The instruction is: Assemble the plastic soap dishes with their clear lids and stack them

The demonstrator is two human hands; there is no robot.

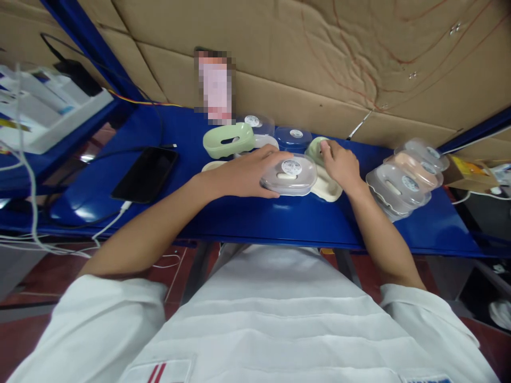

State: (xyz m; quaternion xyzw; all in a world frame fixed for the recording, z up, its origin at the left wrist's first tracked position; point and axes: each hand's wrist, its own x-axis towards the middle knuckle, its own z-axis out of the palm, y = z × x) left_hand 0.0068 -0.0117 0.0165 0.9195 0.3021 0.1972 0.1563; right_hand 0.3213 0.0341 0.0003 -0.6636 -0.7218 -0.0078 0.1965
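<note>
Head view, stock on hand, lgst to smlst.

1. Table (pixel 255 226), blue, carries all below.
2. Stack of clear-lidded cases (pixel 403 178), on table by my R forearm; overlapping, prob. slides if knocked.
3. Phone (pixel 144 175), dark screen, table L.
4. My left hand (pixel 253 173): thumb along near side, fingers over far side, closed round L end of item 6.
5. My right hand (pixel 341 162): rests at item 9, touching; some fingers hidden, can't tell if pinching or just pressing.
6. Clear-lidded case (pixel 301 181), qty 1, in my L hand, front ctr, ahead of cream tray. Whether it's clear of table: can't tell. Est. light; thin plastic lid, bit of flex, smooth, so slippery w/ damp skin; lid could dent or crack if squeezed hard. Best hold: across the narrow width, low on side walls, not on lid top.
7. Green dish (pixel 229 139), slotted base, behind my L wrist; looks stiff, take by rim.
8. Cream tray (pixel 329 190), part hidden, below R hand; prob. rigid, lift by edge.
9. Green piece (pixel 314 150), mostly covered by R hand; likely light, stiff.
10. Round label (pixel 291 167), on item 6 lid; avoid rubbing.
</note>
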